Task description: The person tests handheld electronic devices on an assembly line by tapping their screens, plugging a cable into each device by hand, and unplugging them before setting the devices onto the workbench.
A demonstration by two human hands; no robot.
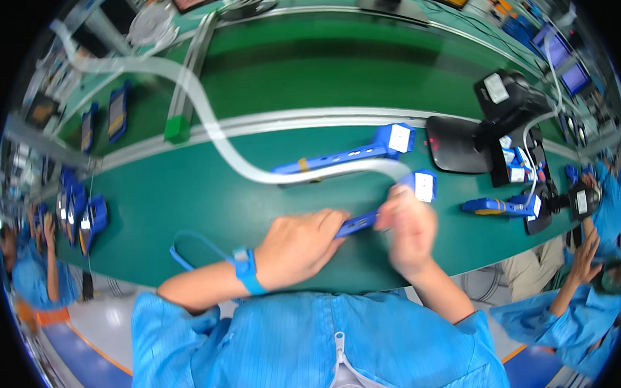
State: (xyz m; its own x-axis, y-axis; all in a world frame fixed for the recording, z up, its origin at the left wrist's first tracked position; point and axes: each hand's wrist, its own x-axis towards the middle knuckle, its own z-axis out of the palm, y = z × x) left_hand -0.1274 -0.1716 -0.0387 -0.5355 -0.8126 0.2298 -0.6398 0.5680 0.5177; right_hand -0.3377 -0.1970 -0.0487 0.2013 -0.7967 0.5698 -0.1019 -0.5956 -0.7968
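A blue handheld device (357,224) with a white-labelled head lies across the front of the green bench. My left hand (302,246), wearing a blue wrist strap (246,269), is closed around its near end. Over its other end is my right hand (407,224), blurred by motion, with its fingers pinched. A thick white cable (214,132) sweeps from the upper left and runs into the right hand, which appears to grip its end; the fingers hide the tip. Just beyond lies another blue handheld device (343,158) with a yellow band and a labelled head.
A black stand-mounted scanner (503,92) stands at the right, near a box of blue parts (513,161) and another blue device (498,205). Several blue devices (82,211) stand at the left. A metal rail (286,122) crosses the bench. Co-workers (572,321) sit at both sides.
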